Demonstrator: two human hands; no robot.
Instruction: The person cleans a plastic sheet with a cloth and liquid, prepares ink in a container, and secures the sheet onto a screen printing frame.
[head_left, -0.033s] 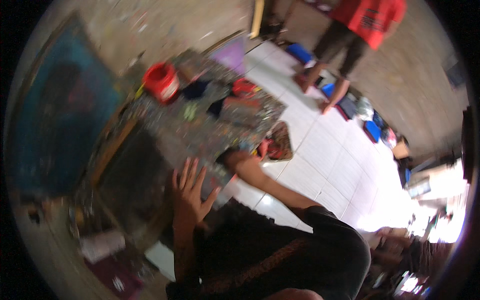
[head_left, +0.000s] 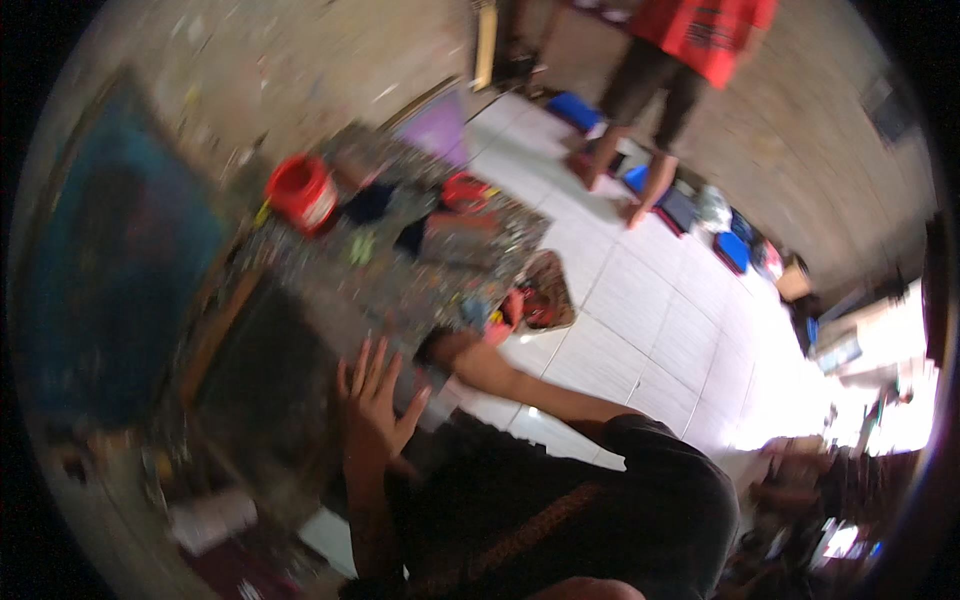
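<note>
My left hand (head_left: 376,408) lies flat with fingers spread at the near right edge of a dark panel in a wooden frame (head_left: 262,362), holding nothing. Just to its right, my right hand (head_left: 462,362) is closed over the near edge of a paint-stained table (head_left: 385,290). A small dark thing shows at its fingers, too blurred to name. Past that hand, a dark-red-stained tray (head_left: 547,288) sits at the table's right edge. Farther back on the table are a red bucket (head_left: 303,196) and a small red container (head_left: 466,192).
A framed teal panel (head_left: 135,230) leans at the left wall, a purple panel (head_left: 440,130) behind the table. Across the white tiled floor (head_left: 660,320), a person in a red shirt (head_left: 690,45) stands near several blue items (head_left: 731,252) along the wall.
The whole view has shifted slightly, so the table appears lower and farther left. My right hand has moved a little left, closer to my left hand, which stays spread on the frame.
</note>
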